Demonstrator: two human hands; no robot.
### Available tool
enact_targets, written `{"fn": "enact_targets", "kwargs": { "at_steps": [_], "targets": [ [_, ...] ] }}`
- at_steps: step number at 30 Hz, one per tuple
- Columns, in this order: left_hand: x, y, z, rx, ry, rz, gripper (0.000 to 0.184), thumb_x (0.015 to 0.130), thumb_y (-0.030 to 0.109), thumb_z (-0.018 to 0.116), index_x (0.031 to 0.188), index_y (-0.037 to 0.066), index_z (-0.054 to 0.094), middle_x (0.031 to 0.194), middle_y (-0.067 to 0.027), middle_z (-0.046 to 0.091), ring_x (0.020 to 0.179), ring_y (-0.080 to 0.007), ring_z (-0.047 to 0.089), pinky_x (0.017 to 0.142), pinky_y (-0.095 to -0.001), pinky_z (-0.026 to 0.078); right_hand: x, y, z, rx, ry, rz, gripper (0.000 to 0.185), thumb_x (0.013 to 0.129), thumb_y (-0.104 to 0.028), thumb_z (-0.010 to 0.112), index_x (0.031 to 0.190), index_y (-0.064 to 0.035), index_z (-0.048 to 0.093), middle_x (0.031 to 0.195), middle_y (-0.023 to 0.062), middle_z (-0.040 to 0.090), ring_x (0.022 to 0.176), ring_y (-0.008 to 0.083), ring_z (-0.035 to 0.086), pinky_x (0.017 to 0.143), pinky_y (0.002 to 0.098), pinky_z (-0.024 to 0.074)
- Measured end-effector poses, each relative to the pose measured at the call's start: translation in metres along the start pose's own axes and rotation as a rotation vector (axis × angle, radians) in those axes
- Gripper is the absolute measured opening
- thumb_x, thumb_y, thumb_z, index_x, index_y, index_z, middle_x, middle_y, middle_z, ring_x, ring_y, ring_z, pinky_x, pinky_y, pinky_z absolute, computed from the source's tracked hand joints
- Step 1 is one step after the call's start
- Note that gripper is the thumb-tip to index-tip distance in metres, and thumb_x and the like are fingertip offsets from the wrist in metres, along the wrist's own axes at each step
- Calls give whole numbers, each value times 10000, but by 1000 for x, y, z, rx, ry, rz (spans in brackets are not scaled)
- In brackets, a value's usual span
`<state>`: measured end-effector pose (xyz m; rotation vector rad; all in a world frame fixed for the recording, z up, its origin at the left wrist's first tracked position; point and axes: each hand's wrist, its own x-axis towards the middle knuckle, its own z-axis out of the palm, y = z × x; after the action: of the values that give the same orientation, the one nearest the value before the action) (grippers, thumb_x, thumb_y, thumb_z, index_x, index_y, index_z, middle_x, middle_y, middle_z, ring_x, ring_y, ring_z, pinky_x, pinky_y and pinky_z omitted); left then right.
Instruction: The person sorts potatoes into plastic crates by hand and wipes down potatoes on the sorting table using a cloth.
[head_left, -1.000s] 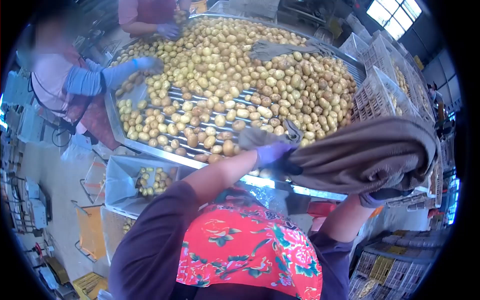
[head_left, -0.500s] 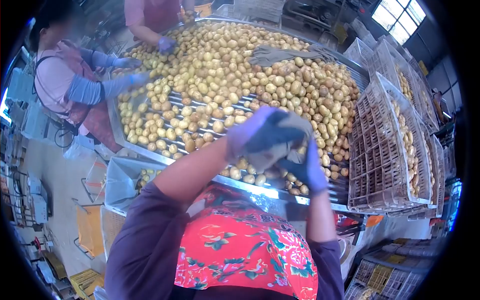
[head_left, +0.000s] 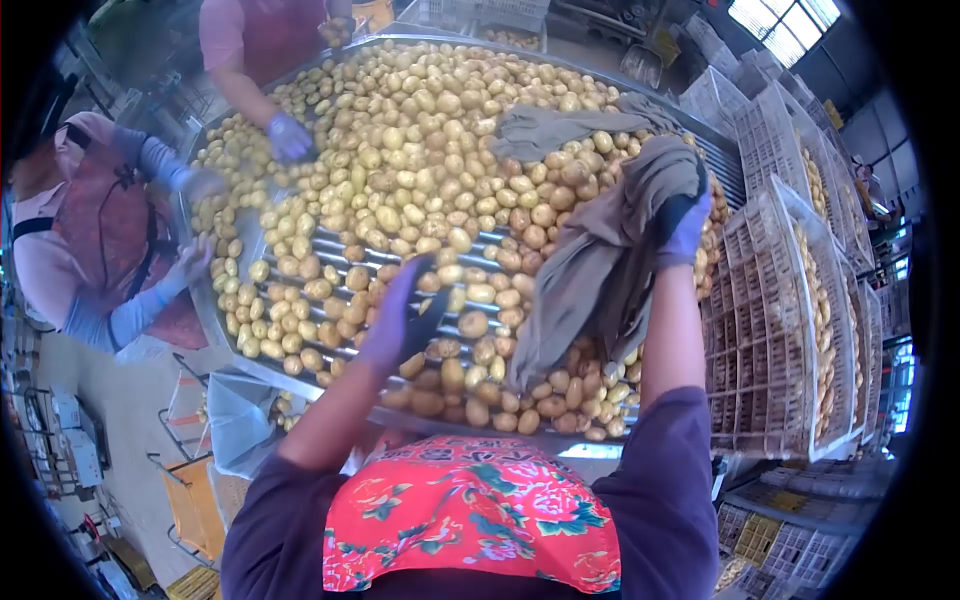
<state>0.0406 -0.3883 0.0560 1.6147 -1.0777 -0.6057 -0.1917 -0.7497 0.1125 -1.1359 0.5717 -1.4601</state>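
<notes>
Over the potatoes at the right of the metal sorting table, my right hand (head_left: 683, 222) grips a grey-brown cloth (head_left: 590, 260), which hangs down and fans out toward the near edge. My left hand (head_left: 403, 312), in a purple and dark glove, has its fingers apart just above the potatoes (head_left: 440, 160) and holds nothing. Slatted metal rollers (head_left: 330, 250) show between the potatoes below it. A second grey cloth (head_left: 540, 130) lies on the heap farther back.
Two co-workers stand at the far left, their gloved hands (head_left: 290, 138) over the potatoes. Stacked white crates (head_left: 760, 320) with potatoes stand close at the right. A pale bin (head_left: 240, 420) is below the table's near left edge, beside an orange panel (head_left: 195, 505).
Both my hands were together on the bunched cloth; now they are apart, the left free at left, the right farther back with the cloth spread. The left co-worker's hands have moved closer to the table's edge.
</notes>
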Motion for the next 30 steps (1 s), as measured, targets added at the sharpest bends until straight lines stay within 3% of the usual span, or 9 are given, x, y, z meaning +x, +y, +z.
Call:
{"fn": "enact_targets", "kwargs": {
  "at_steps": [2,4,5,6,10,15,17,23,30],
  "targets": [
    [-21,-55,-45,392,172,-24,531,879,220,635,1317,-6,438,1250,-214,535,1164,-341,526,984,-419,420,32,68,-13,-517,-59,118,365,908,-148,491,1257,-55,546,1223,99,580,1123,228,541,1000,360,389],
    [-68,-108,-92,526,348,-197,536,857,214,649,1295,-27,454,1266,-231,527,1215,-380,472,1035,-438,359,10,119,25,-1939,-243,-2,440,883,-228,460,1315,-158,511,1353,84,510,1235,247,475,1060,435,304],
    [-88,-129,-117,712,349,-209,536,836,187,665,1282,-34,467,1286,-238,506,1212,-395,465,1032,-449,359,3,161,39,-1818,-102,-384,470,832,-193,477,1299,-214,524,1346,74,514,1235,247,466,1042,514,274],
    [-108,-136,-132,752,417,-182,513,808,155,685,1246,-39,501,1258,-239,527,1179,-407,488,1013,-459,377,-4,164,71,-1532,-174,-301,492,832,-168,457,1314,-250,513,1349,64,509,1230,251,468,1023,551,274],
    [-122,-130,-133,784,531,-301,397,814,59,664,1190,-18,562,1269,-211,528,1165,-381,506,972,-437,418,-63,216,148,-1631,-259,-306,586,739,-208,594,1319,-208,509,1405,119,427,1282,335,375,1022,533,281],
    [-67,-123,-98,623,464,-141,435,859,34,624,1277,0,508,1289,-173,525,1214,-310,489,1037,-391,369,-134,166,196,-1396,-823,-115,560,679,-203,664,1227,-173,552,1208,135,522,1214,351,423,1000,529,306],
    [-50,-105,-87,236,363,-313,546,860,76,627,1355,4,407,1305,-170,519,1219,-266,489,1012,-378,393,-175,179,187,-1203,-856,-417,484,712,-217,665,1177,-131,562,1119,114,550,1141,305,484,983,469,353],
    [-15,-56,-65,-28,60,-133,876,728,109,787,1423,7,262,1375,-150,408,1257,-274,417,1042,-398,355,-203,161,241,-539,-1294,75,417,883,-145,536,1278,-23,486,1231,127,543,1141,253,522,999,372,403],
    [130,21,-67,-97,297,268,518,801,134,625,1285,32,468,1259,-141,525,1178,-281,501,992,-395,397,-97,95,232,-337,-845,317,457,882,-109,552,1320,-23,457,1297,141,516,1171,271,523,1018,391,416]
  ]
}}
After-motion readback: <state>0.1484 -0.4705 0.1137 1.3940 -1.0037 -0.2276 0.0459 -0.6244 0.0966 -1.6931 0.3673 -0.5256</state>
